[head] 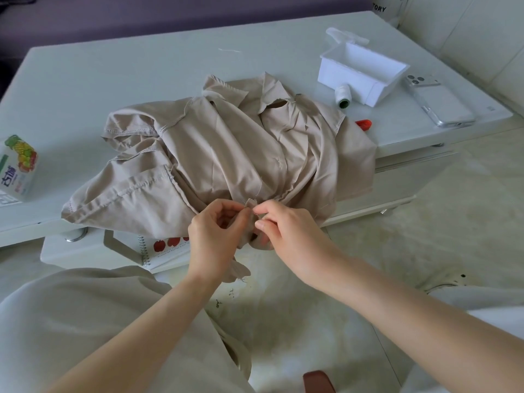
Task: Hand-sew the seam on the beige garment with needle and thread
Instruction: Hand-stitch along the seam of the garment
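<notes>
The beige garment [226, 143] lies crumpled on the white table [113, 69], with its near edge hanging over the table's front. My left hand [215, 234] pinches a small fold of the garment's edge between thumb and forefinger. My right hand [286, 231] meets it from the right, fingertips pinched at the same fold. The needle is too small to make out between the fingers. A fine thread runs up from the fold across the cloth. A white thread spool [343, 97] lies on the table behind the garment.
A white open box [363, 72] and a phone [438, 102] sit at the table's back right. A red tool [363, 123] peeks out by the garment. A drink carton [18, 165] stands at the left edge. A spiral notebook [164, 248] lies on the lower shelf.
</notes>
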`<state>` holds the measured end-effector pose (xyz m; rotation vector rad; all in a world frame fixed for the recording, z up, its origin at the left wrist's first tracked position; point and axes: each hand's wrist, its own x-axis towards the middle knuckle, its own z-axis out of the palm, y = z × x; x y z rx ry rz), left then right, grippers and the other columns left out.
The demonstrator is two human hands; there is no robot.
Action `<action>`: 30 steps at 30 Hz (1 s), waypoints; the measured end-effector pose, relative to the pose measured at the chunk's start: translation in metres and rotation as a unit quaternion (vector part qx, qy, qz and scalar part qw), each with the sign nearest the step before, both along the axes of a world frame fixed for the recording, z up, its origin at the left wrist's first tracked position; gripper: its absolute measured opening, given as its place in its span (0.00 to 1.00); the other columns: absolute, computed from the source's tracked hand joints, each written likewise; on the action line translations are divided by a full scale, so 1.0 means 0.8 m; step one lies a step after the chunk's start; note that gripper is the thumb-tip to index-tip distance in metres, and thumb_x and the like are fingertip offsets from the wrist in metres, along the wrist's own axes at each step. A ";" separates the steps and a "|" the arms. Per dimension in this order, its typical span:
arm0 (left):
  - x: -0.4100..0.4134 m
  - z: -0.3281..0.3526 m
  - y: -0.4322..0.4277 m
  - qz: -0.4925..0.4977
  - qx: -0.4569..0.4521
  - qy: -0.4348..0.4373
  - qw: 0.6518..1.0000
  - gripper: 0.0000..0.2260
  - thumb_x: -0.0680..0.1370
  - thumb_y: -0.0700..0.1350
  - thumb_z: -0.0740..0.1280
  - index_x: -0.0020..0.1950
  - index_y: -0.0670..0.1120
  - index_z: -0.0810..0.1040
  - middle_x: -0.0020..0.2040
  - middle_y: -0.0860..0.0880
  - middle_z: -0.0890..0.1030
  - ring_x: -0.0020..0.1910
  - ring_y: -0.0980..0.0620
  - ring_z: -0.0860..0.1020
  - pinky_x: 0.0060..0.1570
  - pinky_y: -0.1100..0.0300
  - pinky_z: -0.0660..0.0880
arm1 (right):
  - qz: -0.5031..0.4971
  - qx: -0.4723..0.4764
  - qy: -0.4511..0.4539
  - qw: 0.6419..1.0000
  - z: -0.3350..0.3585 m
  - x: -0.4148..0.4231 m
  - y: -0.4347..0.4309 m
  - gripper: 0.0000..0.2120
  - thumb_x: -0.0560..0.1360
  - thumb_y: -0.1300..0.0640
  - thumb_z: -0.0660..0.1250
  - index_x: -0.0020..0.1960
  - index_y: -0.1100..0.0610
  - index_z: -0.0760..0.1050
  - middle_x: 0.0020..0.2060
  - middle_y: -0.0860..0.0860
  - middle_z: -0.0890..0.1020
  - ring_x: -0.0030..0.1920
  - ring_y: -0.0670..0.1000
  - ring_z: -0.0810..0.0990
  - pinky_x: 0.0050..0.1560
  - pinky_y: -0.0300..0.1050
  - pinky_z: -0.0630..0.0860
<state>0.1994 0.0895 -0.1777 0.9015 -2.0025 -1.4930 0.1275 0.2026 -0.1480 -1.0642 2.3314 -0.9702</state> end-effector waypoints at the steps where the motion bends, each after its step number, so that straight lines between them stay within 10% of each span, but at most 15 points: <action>1: 0.000 0.000 -0.001 0.000 0.003 0.001 1.000 0.03 0.74 0.41 0.71 0.40 0.45 0.80 0.31 0.43 0.81 0.28 0.47 0.78 0.32 0.55 0.77 | -0.006 -0.002 -0.004 1.000 0.001 0.000 0.000 0.10 0.81 0.57 0.58 0.59 0.57 0.74 0.44 0.51 0.83 0.45 0.49 0.81 0.49 0.47 0.77; 30: 0.003 0.006 0.002 -0.077 0.013 0.039 0.996 0.03 0.75 0.40 0.71 0.41 0.46 0.80 0.34 0.47 0.82 0.36 0.41 0.80 0.38 0.45 0.80 | -0.036 0.074 0.010 0.997 0.011 -0.002 0.002 0.14 0.81 0.53 0.51 0.44 0.55 0.73 0.35 0.50 0.81 0.40 0.53 0.78 0.44 0.50 0.75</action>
